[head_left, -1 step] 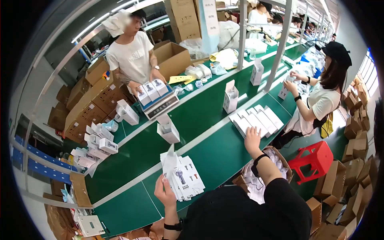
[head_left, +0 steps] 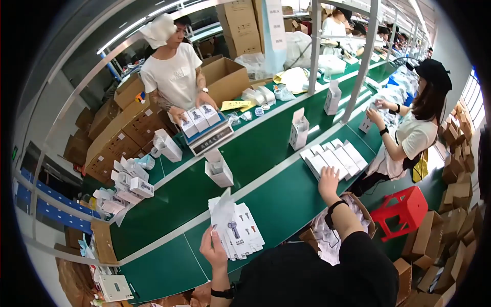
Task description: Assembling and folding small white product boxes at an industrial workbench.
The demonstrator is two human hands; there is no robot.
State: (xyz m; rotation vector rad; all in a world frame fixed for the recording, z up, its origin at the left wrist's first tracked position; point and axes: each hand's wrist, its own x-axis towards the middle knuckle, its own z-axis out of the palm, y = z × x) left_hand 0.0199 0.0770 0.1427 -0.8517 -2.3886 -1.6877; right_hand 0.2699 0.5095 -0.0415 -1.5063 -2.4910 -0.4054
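My left hand (head_left: 214, 249) is at the left edge of a stack of printed leaflets (head_left: 246, 233) showing a dark handheld device. Its fingers pinch a thin white sheet (head_left: 223, 207) that tilts up above the stack. Farther right, my right hand (head_left: 328, 182) reaches out with fingers apart. Its fingertips touch the near side of a group of white boxes (head_left: 341, 156) lying side by side on the green bench (head_left: 174, 266). What lies under the right palm is hidden.
White boxes with raised flaps stand on the green belt, including one box (head_left: 219, 171) ahead of me. Across it, a person (head_left: 174, 71) handles boxes on a scale (head_left: 212, 138). At right are another person (head_left: 409, 112), a red stool (head_left: 401, 212) and a carton of white paper (head_left: 332, 238).
The whole view has shifted slightly, so the bench and boxes sit a little farther right and lower. Both hands keep nearly the same places relative to the leaflets and white boxes.
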